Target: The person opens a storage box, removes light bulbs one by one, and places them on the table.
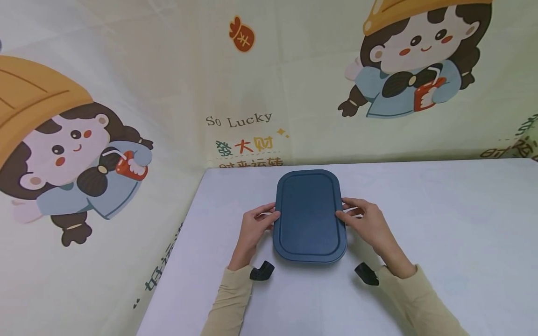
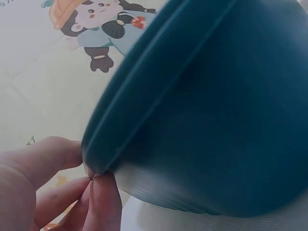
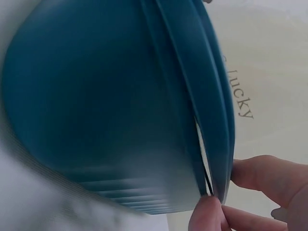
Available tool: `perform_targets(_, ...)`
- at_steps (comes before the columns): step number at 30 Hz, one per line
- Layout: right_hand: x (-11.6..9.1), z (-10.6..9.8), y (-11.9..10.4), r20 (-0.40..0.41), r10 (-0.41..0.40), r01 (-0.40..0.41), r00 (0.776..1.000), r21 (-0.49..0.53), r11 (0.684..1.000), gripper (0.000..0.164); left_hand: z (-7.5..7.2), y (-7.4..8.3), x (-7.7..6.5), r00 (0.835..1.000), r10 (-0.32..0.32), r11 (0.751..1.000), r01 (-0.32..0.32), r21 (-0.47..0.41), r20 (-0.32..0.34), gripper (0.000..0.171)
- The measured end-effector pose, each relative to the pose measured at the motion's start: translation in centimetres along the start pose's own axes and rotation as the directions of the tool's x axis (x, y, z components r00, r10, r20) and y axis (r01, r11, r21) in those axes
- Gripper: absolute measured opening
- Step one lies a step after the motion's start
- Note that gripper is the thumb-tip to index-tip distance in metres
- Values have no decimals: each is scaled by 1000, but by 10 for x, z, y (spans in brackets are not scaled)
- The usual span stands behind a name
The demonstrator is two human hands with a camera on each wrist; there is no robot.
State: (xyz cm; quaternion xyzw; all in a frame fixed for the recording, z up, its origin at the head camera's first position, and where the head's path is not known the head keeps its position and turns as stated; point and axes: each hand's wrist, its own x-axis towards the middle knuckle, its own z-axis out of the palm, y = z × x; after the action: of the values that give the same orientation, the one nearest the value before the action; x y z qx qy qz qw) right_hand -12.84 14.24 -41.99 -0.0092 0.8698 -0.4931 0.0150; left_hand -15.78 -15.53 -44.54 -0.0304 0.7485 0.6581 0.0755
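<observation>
A dark blue lidded box (image 1: 309, 214) with rounded corners stands on the white table, its lid (image 1: 308, 205) facing up. My left hand (image 1: 254, 229) pinches the lid's left edge between thumb and fingers. On the opposite side, my right hand (image 1: 373, 226) pinches the lid's right edge. In the left wrist view, the left fingers (image 2: 103, 202) press under the lid's rim (image 2: 139, 91). A thin light gap shows between the lid's rim (image 3: 211, 110) and the box wall (image 3: 110, 96) in the right wrist view, near the right fingers (image 3: 207, 214). The box's inside is hidden.
The white table (image 1: 445, 233) reaches to the right and toward me. Behind its far edge hangs a pale printed cloth (image 1: 311, 93) with cartoon figures, which also covers the left side. A black wrist device (image 1: 262, 271) sits at each sleeve cuff.
</observation>
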Motion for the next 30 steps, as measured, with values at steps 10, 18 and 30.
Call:
perform_targets(10,2,-2,-1,24,1,-1,1000,5,1000,51,0,-2,-1,1000,17,1000,-17,-17,-21,35)
perform_targets(18,1,-5,-6,12,-29,28,1000,33,999,52,0,-1,0,999,42,999,-43,-29,-26,34)
perform_targets(30,0,-6,-10,20,-14,13,1000,35,999,51,-5,10,0,1000,22,1000,-22,-22,3,38)
